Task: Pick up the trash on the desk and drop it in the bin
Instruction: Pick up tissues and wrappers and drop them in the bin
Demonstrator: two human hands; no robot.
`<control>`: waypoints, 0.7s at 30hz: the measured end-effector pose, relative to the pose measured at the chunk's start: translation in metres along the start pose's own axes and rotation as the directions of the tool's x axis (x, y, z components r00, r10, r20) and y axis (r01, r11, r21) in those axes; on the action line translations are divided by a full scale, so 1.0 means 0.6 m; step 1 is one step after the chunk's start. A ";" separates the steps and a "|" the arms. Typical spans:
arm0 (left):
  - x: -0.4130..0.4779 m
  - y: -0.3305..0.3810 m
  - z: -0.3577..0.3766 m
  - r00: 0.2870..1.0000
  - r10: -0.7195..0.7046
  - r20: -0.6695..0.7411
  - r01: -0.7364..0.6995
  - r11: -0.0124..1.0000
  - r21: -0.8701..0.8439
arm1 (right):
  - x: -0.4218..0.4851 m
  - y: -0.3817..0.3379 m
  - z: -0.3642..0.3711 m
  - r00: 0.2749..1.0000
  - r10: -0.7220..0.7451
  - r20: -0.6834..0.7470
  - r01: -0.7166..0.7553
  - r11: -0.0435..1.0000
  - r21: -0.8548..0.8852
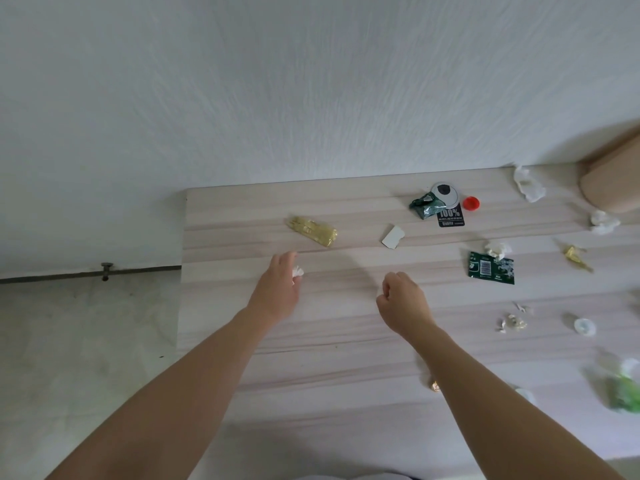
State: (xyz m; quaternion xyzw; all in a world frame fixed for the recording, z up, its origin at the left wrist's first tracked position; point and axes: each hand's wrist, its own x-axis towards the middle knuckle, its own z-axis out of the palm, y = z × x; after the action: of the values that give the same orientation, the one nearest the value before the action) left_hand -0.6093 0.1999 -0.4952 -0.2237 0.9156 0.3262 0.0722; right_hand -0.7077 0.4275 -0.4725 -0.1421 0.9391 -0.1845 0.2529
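Head view, the only one: we're in the pickup step, early, with most of the trash on the desk point(346, 341) not yet collected. Left hand point(277, 292) is out over the left part of the desk, fingers curled narrow around a small white paper scrap point(298, 271) that pokes out at the fingertips; can't tell if it's lifted clear or touching the wood. Right hand point(403, 303) hovers near the middle, fingers curled into a loose fist; can't tell if anything is inside it. Loose items: gold wrapper point(313, 231) just beyond the left hand, white card piece point(393, 236) beyond the right hand, green packet point(491, 268) off to the right with a tissue wad point(498, 249) touching its top edge. Farther back: crumpled dark green wrapper point(425, 205) beside a black label point(451, 216) and a red bottle cap point(471, 203). More white tissue point(528, 185) along the right rear, small gold scrap point(576, 258), crumbs point(512, 322), white cap point(584, 326), blurred green-white plastic point(623, 389) at the right edge. No bin in view, so its location is unknown. Next move, my read: secure the scrap, then either reach for the gold wrapper since it's nearest, or turn to find the bin. Thin, light pieces will need a fingertip pinch rather than a scoop.
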 end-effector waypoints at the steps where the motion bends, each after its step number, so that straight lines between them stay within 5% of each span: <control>1: -0.003 0.004 -0.003 1.000 0.005 -0.008 -0.005 1.000 -0.002 | -0.003 -0.001 -0.002 1.000 -0.002 -0.004 0.002 1.000 0.004; 21: 0.022 0.064 -0.025 0.999 0.024 -0.026 -0.023 1.000 0.007 | 0.014 0.016 -0.061 0.999 -0.049 -0.018 0.049 0.999 0.006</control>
State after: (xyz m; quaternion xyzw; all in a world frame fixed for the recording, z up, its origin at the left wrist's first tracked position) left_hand -0.6382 0.2118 -0.4655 -0.2170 0.9202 0.3209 0.0571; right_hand -0.7354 0.4431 -0.4505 -0.1625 0.9369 -0.1950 0.2403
